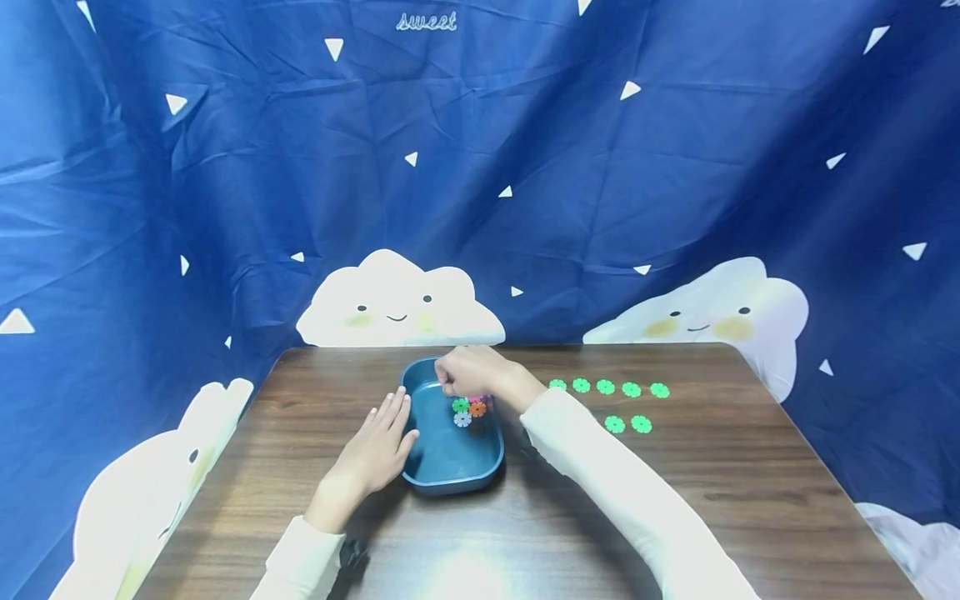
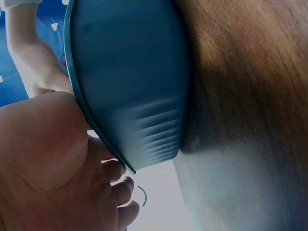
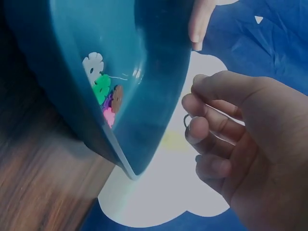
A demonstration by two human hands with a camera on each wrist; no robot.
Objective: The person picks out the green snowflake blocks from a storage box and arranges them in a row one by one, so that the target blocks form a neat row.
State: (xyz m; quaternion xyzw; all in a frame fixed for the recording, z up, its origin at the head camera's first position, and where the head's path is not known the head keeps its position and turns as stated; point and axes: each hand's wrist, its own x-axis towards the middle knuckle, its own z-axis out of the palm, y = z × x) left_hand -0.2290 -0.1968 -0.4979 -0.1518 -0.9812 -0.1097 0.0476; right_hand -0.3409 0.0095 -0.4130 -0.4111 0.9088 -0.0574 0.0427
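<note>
Head view: my left hand (image 1: 372,454) lies flat, fingers straight and together, on the dark wooden bench (image 1: 750,467), its fingertips against the left rim of the teal rounded plastic tray (image 1: 450,462). My right hand (image 1: 468,370) hangs over the far end of that tray, fingers curled in loosely; whether they hold anything I cannot tell from here. Inside the tray, near its far right side, sits a small cluster of flower-shaped plastic discs (image 1: 469,407): green, orange, white, a touch of pink. To the right of the tray, well apart from it, green flower discs (image 1: 606,387) lie on the bench in a far row, with two more nearer me. A blue cloth backdrop with white clouds (image 1: 401,300) hangs behind.

Left wrist view: the tray's outer wall (image 2: 130,82) fills the frame close up; my left hand's palm (image 2: 43,159) and fingers sit just beside the rim, touching it.

Right wrist view: my right hand (image 3: 240,139) is beside the tray rim, fingers bent inward, with nothing clearly pinched. The coloured discs (image 3: 103,91) lie bunched against the tray's inner wall (image 3: 144,57).
</note>
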